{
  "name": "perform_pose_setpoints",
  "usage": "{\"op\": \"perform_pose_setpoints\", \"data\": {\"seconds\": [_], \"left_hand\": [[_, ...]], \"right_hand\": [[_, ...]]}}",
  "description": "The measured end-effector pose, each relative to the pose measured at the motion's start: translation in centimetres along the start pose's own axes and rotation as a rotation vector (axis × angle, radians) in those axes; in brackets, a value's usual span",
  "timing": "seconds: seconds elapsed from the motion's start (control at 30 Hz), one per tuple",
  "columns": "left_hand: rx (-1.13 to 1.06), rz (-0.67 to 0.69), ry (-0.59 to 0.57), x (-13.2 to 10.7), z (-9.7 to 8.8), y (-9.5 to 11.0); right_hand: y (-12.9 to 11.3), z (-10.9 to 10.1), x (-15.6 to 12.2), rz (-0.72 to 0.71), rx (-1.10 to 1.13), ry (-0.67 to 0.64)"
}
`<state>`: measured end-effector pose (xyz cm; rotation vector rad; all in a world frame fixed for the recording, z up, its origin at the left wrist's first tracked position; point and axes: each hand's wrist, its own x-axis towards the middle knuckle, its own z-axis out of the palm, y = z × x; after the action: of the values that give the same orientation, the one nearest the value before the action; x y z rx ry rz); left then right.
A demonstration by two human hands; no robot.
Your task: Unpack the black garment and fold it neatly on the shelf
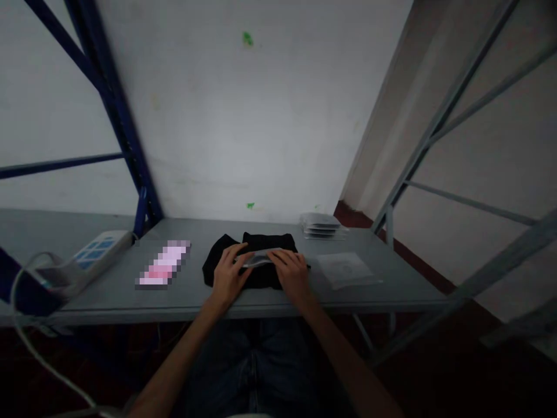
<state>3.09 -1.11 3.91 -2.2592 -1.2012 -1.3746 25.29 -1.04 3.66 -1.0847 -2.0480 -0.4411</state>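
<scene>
My left hand (228,271) and my right hand (293,271) are side by side near the front of the grey tabletop. Between them they grip a small, clear plastic bag (262,257), fingers and thumbs closed on its two ends. Whether anything is inside that bag is hard to see in the dim light. Beneath both hands lies a folded black cloth item (270,239), partly covered by them. Just right of my right hand, another clear plastic bag (346,270) rests flat on the table.
At the back right stands a stack of clear plastic packets (322,226). A phone-shaped, pixelated object (165,264) lies on the left. Farther left is a white power strip (102,247) with a pale cable (26,342). Blue (117,116) and grey (435,136) metal frames flank the table.
</scene>
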Motion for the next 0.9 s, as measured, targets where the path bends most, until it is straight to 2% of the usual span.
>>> {"op": "perform_pose_setpoints", "data": {"seconds": [0.2, 0.3, 0.43, 0.57, 0.67, 0.77, 0.9], "left_hand": [[-0.100, 0.038, -0.071, -0.3, -0.1, -0.5], [-0.123, 0.022, -0.051, -0.5, -0.2, -0.6], [-0.144, 0.033, -0.024, -0.6, -0.4, -0.4], [-0.140, 0.090, -0.056, -0.7, -0.5, -0.3], [-0.129, 0.139, -0.098, -0.8, -0.5, -0.3], [-0.105, 0.166, -0.107, -1.0, -0.3, -0.2], [-0.073, 0.174, -0.056, -1.1, -0.2, 0.0]], "right_hand": [[2.1, -2.2, -0.2, 0.059, 0.037, -0.015], [2.1, -3.3, 0.4, 0.065, 0.065, -0.028], [-0.5, -3.4, 1.1, -0.028, 0.143, -0.036], [-3.8, -2.1, 1.4, -0.156, 0.203, -0.018], [-4.7, -1.4, 1.4, -0.199, 0.189, 0.015], [-3.9, -1.7, 1.5, -0.176, 0.177, 0.042], [-1.2, -2.7, 1.6, -0.126, 0.166, 0.044]]}}
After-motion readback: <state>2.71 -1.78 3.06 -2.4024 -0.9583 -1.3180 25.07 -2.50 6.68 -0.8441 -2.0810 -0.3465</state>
